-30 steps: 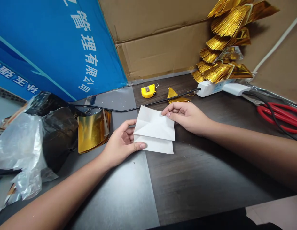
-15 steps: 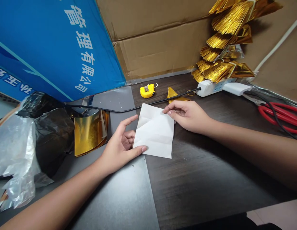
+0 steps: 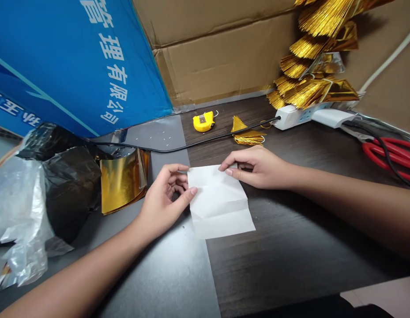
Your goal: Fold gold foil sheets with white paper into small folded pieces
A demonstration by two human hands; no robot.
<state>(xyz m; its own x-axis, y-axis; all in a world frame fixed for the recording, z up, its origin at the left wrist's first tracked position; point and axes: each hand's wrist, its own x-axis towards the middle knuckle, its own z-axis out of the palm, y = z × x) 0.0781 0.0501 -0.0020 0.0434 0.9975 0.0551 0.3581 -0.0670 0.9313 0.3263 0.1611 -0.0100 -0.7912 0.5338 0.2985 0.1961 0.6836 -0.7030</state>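
A creased, square sheet of white paper point(image 3: 220, 207) is held between my two hands, low over the tabletop. My left hand point(image 3: 163, 201) grips its left edge, the thumb on the white face and the fingers partly hidden behind. At the top edge, the thumb and fingers of my right hand point(image 3: 261, 168) pinch the paper. Just beyond it lies a small fan of folded gold paper point(image 3: 247, 138). Left of my left hand stands a curved stack of gold foil sheets point(image 3: 120, 185).
A yellow tape measure point(image 3: 204, 122) lies near the cardboard wall point(image 3: 221, 62). A black cable point(image 3: 165, 151) runs across the table to a white power strip point(image 3: 292, 118). Bundled gold fans point(image 3: 304, 84) and red-handled scissors point(image 3: 390, 152) are at right, a black plastic bag point(image 3: 69, 185) at left.
The white paper has turned and come lower, nearer to me. My left thumb now sits higher on its edge, and my right hand has shifted slightly down.
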